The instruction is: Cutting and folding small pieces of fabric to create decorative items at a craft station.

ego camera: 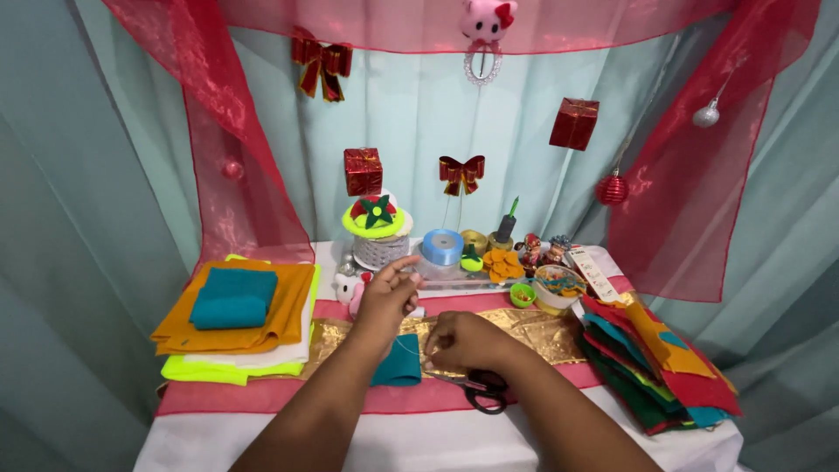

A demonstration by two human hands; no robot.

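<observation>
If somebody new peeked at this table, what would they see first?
Probably the two hands in the middle: the left hand lifted with pinched fingers, the right hand low over a gold cloth strip, a thin thread seemingly between them. Next, bright felt piles: orange and teal felt at the left, a mixed fan of felt sheets at the right. Black-handled scissors lie by the right hand.

A stack of orange, teal and yellow felt sheets [234, 319] lies at the left of the surface [437, 441], a fanned pile of mixed felt pieces [655, 367] at the right. Between them, near the front, lie a teal felt scrap [398, 363] and, right of it, black-handled scissors [481, 391]. Far behind stand a blue ribbon spool [443, 246] and a white wicker basket [379, 250] to its left
</observation>
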